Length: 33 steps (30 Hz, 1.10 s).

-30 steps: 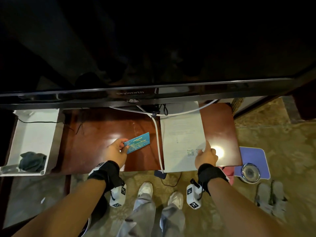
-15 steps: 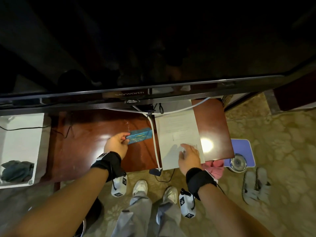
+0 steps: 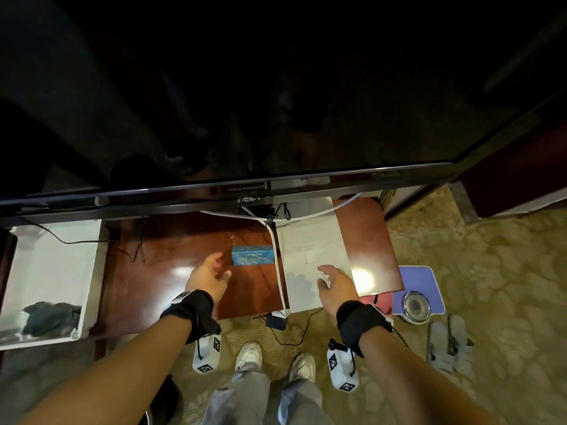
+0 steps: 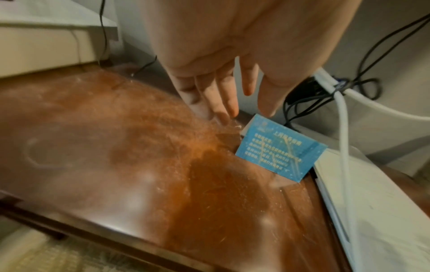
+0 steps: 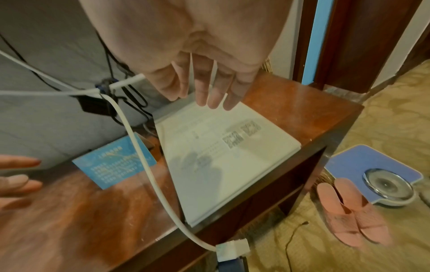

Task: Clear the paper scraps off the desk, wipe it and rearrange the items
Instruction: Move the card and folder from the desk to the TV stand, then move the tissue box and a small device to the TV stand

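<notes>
left hand (image 3: 208,276) released the blue card (image 3: 252,255), right hand (image 3: 336,285) left the booklet (image 3: 310,250); fingers (image 4: 218,95) open; worktop (image 3: 171,259) looks nearly arranged.

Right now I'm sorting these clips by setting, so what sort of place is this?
Likely a hotel guest room: a television hangs above a wooden desk, a blue printed card is propped on it, and pink slippers lie beside a bathroom scale on patterned carpet.
</notes>
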Each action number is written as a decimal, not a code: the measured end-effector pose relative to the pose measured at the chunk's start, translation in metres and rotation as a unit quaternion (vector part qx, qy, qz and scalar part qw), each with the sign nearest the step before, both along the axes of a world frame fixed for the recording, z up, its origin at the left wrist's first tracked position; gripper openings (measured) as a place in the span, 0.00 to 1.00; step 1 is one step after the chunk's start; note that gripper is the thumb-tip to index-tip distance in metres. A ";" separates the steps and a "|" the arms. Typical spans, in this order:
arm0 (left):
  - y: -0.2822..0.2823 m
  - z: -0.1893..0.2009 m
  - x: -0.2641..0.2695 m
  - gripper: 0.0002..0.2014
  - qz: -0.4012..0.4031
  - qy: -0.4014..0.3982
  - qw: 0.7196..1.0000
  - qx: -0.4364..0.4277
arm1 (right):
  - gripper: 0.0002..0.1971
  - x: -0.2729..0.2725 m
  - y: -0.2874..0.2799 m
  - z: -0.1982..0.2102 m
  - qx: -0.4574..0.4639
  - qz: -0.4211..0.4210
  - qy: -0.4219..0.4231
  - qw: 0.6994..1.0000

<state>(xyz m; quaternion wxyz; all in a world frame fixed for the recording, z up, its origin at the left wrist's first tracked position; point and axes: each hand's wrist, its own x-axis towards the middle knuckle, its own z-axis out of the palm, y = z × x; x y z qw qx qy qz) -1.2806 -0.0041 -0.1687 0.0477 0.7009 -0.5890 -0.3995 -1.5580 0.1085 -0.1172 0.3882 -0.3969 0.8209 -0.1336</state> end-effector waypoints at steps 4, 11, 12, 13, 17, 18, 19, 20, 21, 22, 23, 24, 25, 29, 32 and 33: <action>0.015 0.034 0.009 0.21 -0.066 -0.072 0.995 -0.008 | 0.16 0.003 -0.004 0.042 -0.040 0.013 -0.006 0.999; 0.063 0.124 0.017 0.24 -0.107 -0.142 0.982 -0.068 | 0.14 0.014 -0.001 0.106 -0.099 0.085 0.005 0.991; 0.074 0.139 0.020 0.21 -0.101 -0.157 0.979 -0.081 | 0.14 0.018 0.001 0.114 -0.104 0.100 0.008 0.989; 0.084 0.152 0.024 0.20 -0.096 -0.167 0.976 -0.098 | 0.14 0.023 0.004 0.120 -0.107 0.119 0.014 0.987; 0.127 0.199 0.051 0.20 -0.055 -0.191 0.973 -0.119 | 0.15 0.064 0.012 0.148 -0.124 0.245 0.055 0.960; 0.138 0.208 0.062 0.21 -0.048 -0.205 0.970 -0.118 | 0.16 0.079 0.014 0.156 -0.134 0.284 0.078 0.946; 0.149 0.217 0.074 0.22 -0.044 -0.221 0.966 -0.125 | 0.16 0.097 0.017 0.164 -0.143 0.320 0.101 0.931; 0.161 0.226 0.087 0.23 -0.038 -0.241 0.960 -0.134 | 0.17 0.116 0.020 0.173 -0.153 0.354 0.120 0.915; 0.174 0.235 0.101 0.23 -0.030 -0.256 0.956 -0.139 | 0.18 0.136 0.025 0.182 -0.163 0.382 0.134 0.900; 0.186 0.242 0.115 0.22 -0.020 -0.267 0.953 -0.143 | 0.18 0.155 0.028 0.190 -0.173 0.407 0.146 0.885; 0.198 0.248 0.131 0.22 -0.007 -0.273 0.951 -0.145 | 0.18 0.174 0.032 0.198 -0.182 0.433 0.160 0.868; 0.210 0.254 0.146 0.22 0.008 -0.278 0.950 -0.144 | 0.19 0.193 0.035 0.205 -0.190 0.458 0.174 0.851; 0.222 0.258 0.161 0.21 0.022 -0.280 0.949 -0.145 | 0.19 0.210 0.038 0.212 -0.197 0.480 0.186 0.834; 0.269 0.269 0.228 0.21 0.078 -0.295 0.943 -0.129 | 0.21 0.280 0.058 0.233 -0.207 0.541 0.206 0.789; 0.303 0.275 0.284 0.21 0.120 -0.302 0.938 -0.120 | 0.21 0.337 0.076 0.243 -0.221 0.568 0.207 0.765; 0.316 0.277 0.305 0.21 0.133 -0.304 0.936 -0.119 | 0.20 0.359 0.084 0.245 -0.226 0.574 0.204 0.760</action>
